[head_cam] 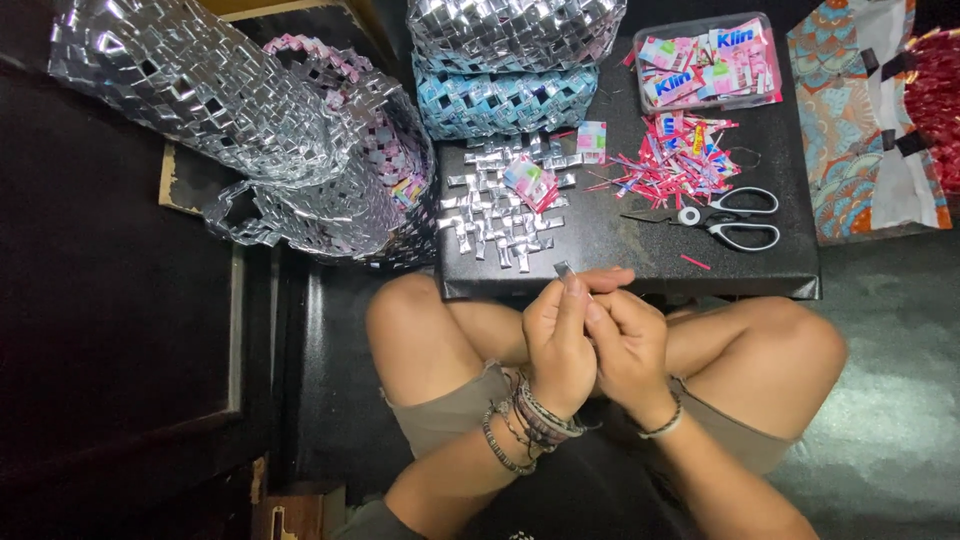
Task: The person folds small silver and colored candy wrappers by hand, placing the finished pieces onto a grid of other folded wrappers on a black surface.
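- A big shiny silver woven basket (200, 90) sits at the top left, on the dark floor (880, 440).
- Under it lies a second woven basket (385, 170) with pink and silver strips, touching the left edge of the tabletop.
- A black tabletop (640, 250) stands in front of the person's bare knees.
- At the back of the tabletop there is a silver woven piece (510, 30), and a blue and white woven piece (505, 100) sits just under it.
- A cloth with orange and blue patterns (850, 130) lies to the right of the tabletop.
- A clear plastic box (705, 65) full of small pink and white wrappers sits at the back right of the tabletop.
- A flat mat of woven silver strips (495, 210) lies on the left part of the tabletop.
- A heap of thin pink and red cut bits (675, 160) lies near the box.
- Scissors (725, 215) with white and black handles lie just under that heap.
- The left hand (560, 345) and the right hand (625, 345) are pressed close together over the lap, just in front of the tabletop's near edge.
- Both hands pinch a small folded silver strip (563, 268), which sticks up from the left fingertips.
- Bead bracelets (525, 420) ring the left wrist.
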